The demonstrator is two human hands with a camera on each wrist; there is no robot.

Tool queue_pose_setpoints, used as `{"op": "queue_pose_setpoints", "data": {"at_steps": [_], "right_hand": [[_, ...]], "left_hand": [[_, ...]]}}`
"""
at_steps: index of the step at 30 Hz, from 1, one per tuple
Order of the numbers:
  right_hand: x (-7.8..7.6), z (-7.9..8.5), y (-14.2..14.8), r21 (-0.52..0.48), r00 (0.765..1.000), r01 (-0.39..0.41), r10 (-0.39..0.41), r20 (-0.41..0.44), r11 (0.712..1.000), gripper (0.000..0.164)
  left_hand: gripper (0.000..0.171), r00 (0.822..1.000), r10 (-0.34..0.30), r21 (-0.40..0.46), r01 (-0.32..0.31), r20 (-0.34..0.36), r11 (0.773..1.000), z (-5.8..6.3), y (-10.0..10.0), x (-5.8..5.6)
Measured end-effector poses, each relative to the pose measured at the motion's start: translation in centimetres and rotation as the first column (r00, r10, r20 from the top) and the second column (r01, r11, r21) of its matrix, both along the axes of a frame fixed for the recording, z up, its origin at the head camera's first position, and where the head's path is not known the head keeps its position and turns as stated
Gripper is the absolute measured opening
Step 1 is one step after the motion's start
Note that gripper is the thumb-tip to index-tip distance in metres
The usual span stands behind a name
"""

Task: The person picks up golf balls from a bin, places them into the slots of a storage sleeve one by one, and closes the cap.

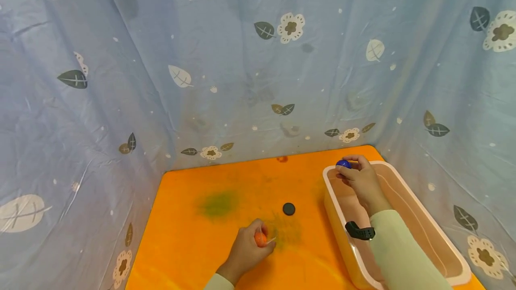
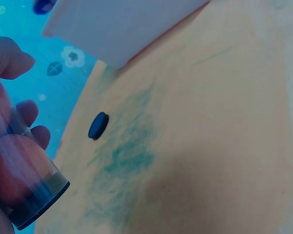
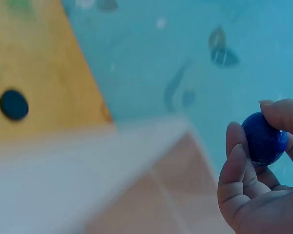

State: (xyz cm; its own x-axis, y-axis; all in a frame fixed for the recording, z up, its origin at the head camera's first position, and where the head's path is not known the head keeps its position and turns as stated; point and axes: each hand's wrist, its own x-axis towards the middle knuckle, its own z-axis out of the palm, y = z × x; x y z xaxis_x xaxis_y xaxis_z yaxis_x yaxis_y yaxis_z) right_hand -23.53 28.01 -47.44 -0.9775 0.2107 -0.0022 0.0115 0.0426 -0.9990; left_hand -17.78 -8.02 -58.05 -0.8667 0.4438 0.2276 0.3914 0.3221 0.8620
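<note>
Though bright, orange ball [image 1: 260,239] partly behind left fingers [image 1: 254,227]

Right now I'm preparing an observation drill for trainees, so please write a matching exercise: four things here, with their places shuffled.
Things:
1. ball
2. tube
3. disc
4. tub

Places:
A. along the right side of the table
B. in the left hand
C. flat, mid-table
D. in the right hand

Pairs: 1-D, 2-B, 3-C, 4-A

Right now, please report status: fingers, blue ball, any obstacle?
Left fingers hold clear tube, orange ball inside. Right fingers pinch blue ball near far end of bin. Black disc on table. Nothing seen blocking either.
</note>
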Motion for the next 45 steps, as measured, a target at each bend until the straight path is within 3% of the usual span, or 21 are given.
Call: {"op": "queue_pose_setpoints", "data": {"at_steps": [8, 15, 24, 30, 37, 45], "right_hand": [[1.5, 3.3, -3.4, -0.006, 0.994, -0.075, 0.075, -0.074, 0.997, 0.055], [2.7, 4.2, -5.4, 0.035, 0.980, -0.147, 0.151, -0.127, 0.988, 0.051], [4.5, 4.8, -8.5, -0.005, 0.951, -0.262, 0.258, -0.169, 0.965, 0.044], [5.8, 3.8, -10.8, 0.030, 0.942, -0.318, 0.320, -0.103, 0.947, 0.042], [6.9, 0.7, -13.2, -0.055, 0.932, -0.362, 0.360, -0.046, 0.930, 0.037], [8.1, -1.2, -15.3, -0.029, 0.903, -0.428, 0.425, -0.061, 0.904, 0.032]], "left_hand": [[0.028, 0.999, 0.005, 0.019, -0.006, 0.036, 1.000, 0.2, -0.1, -0.1], [0.024, 1.000, 0.017, -0.023, -0.017, 0.016, 1.000, 0.1, -0.4, -0.4], [0.026, 1.000, 0.024, -0.009, -0.024, 0.018, 1.000, 0.2, -0.3, -0.3], [0.029, 1.000, 0.014, 0.003, -0.014, 0.017, 1.000, 0.2, -0.2, -0.5], [0.026, 0.999, 0.002, -0.007, -0.002, -0.045, 1.000, 0.2, 0.0, -0.5], [0.026, 0.995, -0.010, -0.007, 0.010, -0.095, 1.000, 0.1, 0.0, -0.5]]}}
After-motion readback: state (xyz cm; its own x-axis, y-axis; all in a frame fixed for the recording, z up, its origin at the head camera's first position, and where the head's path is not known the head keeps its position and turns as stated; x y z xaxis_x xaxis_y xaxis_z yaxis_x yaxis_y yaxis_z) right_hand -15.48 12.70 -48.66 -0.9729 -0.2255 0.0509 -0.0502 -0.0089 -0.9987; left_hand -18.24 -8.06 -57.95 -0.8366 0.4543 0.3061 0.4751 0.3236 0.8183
